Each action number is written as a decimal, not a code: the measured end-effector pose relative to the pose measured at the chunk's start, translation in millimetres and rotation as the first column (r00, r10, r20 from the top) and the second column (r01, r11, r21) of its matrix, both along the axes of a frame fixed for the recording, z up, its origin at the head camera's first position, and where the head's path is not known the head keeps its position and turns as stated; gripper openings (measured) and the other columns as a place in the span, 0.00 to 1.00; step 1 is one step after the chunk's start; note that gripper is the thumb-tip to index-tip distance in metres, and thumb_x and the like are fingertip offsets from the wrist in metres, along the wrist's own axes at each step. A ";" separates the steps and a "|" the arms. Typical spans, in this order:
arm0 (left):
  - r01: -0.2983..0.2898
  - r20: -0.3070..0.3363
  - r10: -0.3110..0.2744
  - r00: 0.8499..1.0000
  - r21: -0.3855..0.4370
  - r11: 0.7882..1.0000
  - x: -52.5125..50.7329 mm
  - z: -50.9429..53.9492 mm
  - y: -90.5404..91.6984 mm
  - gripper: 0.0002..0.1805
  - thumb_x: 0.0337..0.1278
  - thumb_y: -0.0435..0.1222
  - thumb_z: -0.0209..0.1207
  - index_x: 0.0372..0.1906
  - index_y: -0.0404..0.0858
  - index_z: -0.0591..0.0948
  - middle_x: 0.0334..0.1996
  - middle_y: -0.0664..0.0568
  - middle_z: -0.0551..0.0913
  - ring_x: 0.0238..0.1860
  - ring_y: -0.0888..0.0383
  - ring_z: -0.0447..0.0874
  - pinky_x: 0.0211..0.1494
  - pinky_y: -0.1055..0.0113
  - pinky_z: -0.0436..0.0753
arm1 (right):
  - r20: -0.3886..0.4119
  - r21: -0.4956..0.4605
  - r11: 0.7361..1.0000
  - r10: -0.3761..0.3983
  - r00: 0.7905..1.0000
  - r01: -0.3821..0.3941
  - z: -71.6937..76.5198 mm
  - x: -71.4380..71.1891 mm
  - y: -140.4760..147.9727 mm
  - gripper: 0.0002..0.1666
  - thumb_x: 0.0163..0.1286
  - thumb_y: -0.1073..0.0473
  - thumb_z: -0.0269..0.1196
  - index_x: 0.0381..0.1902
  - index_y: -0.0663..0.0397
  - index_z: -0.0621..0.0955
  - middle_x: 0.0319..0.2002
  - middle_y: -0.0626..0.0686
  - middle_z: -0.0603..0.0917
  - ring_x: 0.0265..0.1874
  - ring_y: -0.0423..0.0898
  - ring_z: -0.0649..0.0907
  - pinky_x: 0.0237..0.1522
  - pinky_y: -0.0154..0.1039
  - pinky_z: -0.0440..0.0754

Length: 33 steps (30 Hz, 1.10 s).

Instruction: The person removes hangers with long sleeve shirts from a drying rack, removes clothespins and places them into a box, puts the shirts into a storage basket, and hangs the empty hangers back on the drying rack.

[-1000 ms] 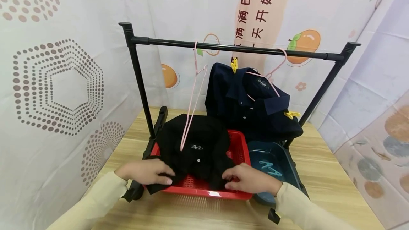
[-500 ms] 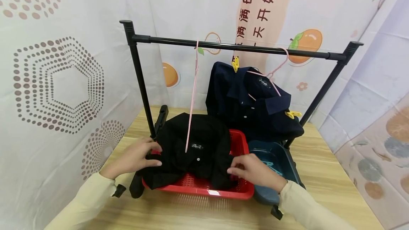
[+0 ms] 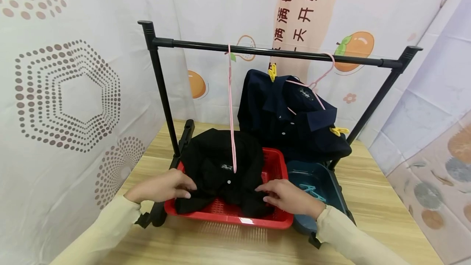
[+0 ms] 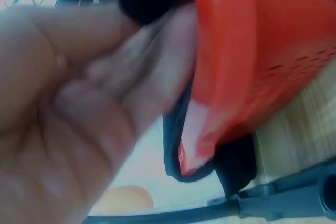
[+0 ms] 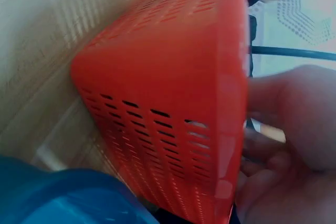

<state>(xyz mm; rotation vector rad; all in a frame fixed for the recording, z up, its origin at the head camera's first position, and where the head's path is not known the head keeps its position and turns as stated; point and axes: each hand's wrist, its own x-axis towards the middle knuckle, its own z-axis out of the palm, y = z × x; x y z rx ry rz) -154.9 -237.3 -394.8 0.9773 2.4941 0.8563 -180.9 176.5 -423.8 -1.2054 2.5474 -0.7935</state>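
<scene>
The black cloth shirt with a small white button (image 3: 217, 177) lies bunched in the basket, neck label facing up, and here is the action, right at its near sides. Closest comes the pale wood-grain tabletop (image 3: 176, 240), and on it the red plastic basket with slotted walls (image 3: 206, 216). The left hand (image 3: 165, 186) is at one side of the cloth, fingers bent over it; the wrist view is blurred there, so I cannot tell whether it pinches any fabric. The right hand (image 3: 290, 196) is at the other side, loose, thumb and fingers parted, with no cloth showing between them.

So the step in hand looks like finding a hold on both sides of this shirt. The next move, I'd judge, calls for a firm pinch on each side, drawn evenly so the neck stays flat.

Just beside the basket sits a dark blue plastic tray (image 3: 312, 171) with light blue plastic clips (image 3: 318, 194) inside. Above, a thin pink hanger (image 3: 232, 122) hangs edge-on from the black round bar of the rack (image 3: 276, 52), its lower end showing over the neck. Farther along, a navy button-up shirt (image 3: 301, 134) hangs on a second pink hanger (image 3: 324, 75), carrying two yellow clips (image 3: 272, 72), and behind everything comes the white fruit-print curtain (image 3: 213, 7).
</scene>
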 end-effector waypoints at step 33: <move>-0.645 0.145 0.630 0.763 0.100 0.758 -100.3 -32.4 -27.8 0.23 0.71 0.49 0.63 0.48 0.30 0.86 0.27 0.45 0.82 0.24 0.51 0.83 0.37 0.52 0.86 | 0.142 -0.055 0.866 -0.486 0.862 0.497 10.6 -117.1 -27.5 0.30 0.74 0.48 0.66 0.62 0.66 0.79 0.28 0.53 0.84 0.21 0.47 0.82 0.24 0.42 0.83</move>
